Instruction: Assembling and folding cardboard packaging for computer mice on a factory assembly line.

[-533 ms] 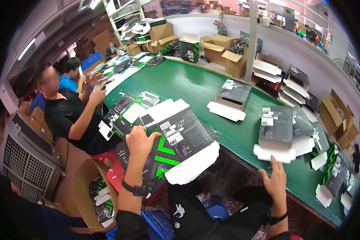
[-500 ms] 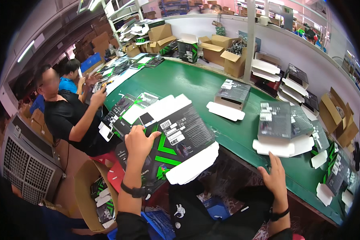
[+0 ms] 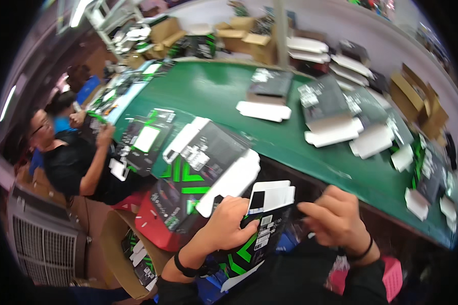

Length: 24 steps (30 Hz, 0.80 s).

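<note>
My left hand (image 3: 233, 226) grips a black carton (image 3: 269, 235) with green stripes, low in front of my body. The carton stands tilted, and white flaps (image 3: 274, 195) stick up at its top. To its right my right hand (image 3: 333, 216) hangs apart from the carton, fingers curled in with nothing visible in them. Beyond my left hand, a stack of flat black and green cartons (image 3: 216, 147) with white flaps lies at the green table's (image 3: 216, 86) near edge, partly over a red surface (image 3: 155, 226).
More black cartons (image 3: 320, 101) with white flaps lie on the table to the right. Brown boxes (image 3: 262, 47) stand along the back wall. At the left a person in black (image 3: 66, 165) works beside the table. A brown box (image 3: 119, 259) with cartons inside stands lower left, near a grey slatted unit (image 3: 46, 244).
My left hand has left the stack and now holds a carton in front of me. My right hand has come up from the table edge toward it, fingers curling. The view has shifted.
</note>
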Each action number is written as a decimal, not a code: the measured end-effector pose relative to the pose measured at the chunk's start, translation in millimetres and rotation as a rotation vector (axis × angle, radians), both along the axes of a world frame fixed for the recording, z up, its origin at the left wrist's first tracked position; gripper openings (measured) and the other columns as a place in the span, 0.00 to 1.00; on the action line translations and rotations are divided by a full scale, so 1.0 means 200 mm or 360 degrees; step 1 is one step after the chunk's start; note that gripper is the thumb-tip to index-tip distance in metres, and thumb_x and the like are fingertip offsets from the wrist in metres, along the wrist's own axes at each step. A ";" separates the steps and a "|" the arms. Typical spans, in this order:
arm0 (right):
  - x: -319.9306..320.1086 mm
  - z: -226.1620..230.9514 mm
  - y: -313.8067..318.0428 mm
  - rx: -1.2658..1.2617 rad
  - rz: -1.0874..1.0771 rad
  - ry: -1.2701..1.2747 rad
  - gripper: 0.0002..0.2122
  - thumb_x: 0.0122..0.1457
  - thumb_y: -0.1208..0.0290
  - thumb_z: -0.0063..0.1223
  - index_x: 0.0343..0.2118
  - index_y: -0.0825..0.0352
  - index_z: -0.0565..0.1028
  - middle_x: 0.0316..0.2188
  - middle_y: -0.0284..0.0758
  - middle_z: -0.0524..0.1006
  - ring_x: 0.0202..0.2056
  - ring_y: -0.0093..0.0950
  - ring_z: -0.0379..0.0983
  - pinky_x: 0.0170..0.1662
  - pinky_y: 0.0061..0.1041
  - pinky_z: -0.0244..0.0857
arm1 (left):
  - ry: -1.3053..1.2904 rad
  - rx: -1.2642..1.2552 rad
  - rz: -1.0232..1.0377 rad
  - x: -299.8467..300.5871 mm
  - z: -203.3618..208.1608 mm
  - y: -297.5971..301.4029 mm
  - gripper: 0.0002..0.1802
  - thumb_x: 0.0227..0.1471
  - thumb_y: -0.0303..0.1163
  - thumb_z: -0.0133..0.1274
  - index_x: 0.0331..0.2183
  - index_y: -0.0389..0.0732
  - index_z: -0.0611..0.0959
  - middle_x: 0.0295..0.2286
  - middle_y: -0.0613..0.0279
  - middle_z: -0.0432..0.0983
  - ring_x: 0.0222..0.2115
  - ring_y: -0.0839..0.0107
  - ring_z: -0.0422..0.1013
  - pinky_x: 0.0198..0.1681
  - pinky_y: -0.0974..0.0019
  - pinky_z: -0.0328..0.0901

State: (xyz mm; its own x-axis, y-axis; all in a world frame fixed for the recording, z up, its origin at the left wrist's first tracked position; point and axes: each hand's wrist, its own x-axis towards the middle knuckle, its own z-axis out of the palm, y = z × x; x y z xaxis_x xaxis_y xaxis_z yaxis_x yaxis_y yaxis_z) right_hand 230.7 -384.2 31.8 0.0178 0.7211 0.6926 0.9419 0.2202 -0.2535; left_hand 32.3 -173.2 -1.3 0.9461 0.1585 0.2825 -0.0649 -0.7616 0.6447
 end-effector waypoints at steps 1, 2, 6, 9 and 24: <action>0.00 -0.02 0.02 -0.0012 0.0081 -0.0149 0.07 0.47 0.71 0.65 0.28 0.63 0.77 0.21 0.28 0.69 0.22 0.27 0.65 0.22 0.27 0.57 | 0.0113 -0.0094 -0.0111 0.02 -0.03 -0.04 0.13 0.47 0.31 0.60 0.37 0.38 0.81 0.30 0.53 0.77 0.34 0.51 0.72 0.40 0.52 0.62; 0.01 -0.03 0.03 -0.0009 0.0114 -0.0233 0.08 0.46 0.69 0.64 0.28 0.61 0.76 0.21 0.26 0.66 0.23 0.25 0.65 0.22 0.25 0.57 | 0.0088 -0.0185 -0.0224 0.08 -0.05 -0.07 0.14 0.47 0.31 0.60 0.38 0.38 0.81 0.31 0.53 0.77 0.34 0.51 0.72 0.40 0.53 0.62; 0.04 -0.14 0.05 -0.0026 0.0178 -0.0320 0.09 0.46 0.67 0.63 0.27 0.59 0.73 0.21 0.25 0.64 0.24 0.23 0.65 0.23 0.22 0.57 | 0.0167 -0.0566 -0.0548 0.16 -0.13 -0.17 0.18 0.46 0.31 0.60 0.42 0.39 0.82 0.35 0.52 0.80 0.38 0.51 0.74 0.44 0.55 0.63; 0.04 -0.17 0.03 -0.0043 0.0199 -0.0331 0.09 0.48 0.66 0.63 0.26 0.59 0.72 0.21 0.25 0.65 0.25 0.23 0.65 0.23 0.22 0.58 | 0.0185 -0.0696 -0.0571 0.18 -0.17 -0.22 0.15 0.46 0.29 0.61 0.40 0.37 0.83 0.36 0.53 0.79 0.38 0.53 0.73 0.46 0.57 0.62; 0.15 -0.24 -0.18 0.0139 0.0155 0.0187 0.11 0.52 0.66 0.69 0.24 0.63 0.75 0.19 0.28 0.68 0.18 0.30 0.63 0.21 0.27 0.56 | -0.0104 -0.2026 -0.0203 0.17 -0.49 -0.17 0.22 0.61 0.34 0.51 0.52 0.30 0.76 0.45 0.52 0.78 0.48 0.58 0.74 0.54 0.57 0.67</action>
State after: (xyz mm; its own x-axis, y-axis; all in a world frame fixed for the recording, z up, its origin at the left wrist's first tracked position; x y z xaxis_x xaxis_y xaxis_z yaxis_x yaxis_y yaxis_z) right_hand 260.5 -419.9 -16.6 0.0350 0.6607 0.7498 0.8802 0.3350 -0.3363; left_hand 66.2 -206.9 -99.8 0.9647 0.2594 0.0456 -0.1505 0.4010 0.9036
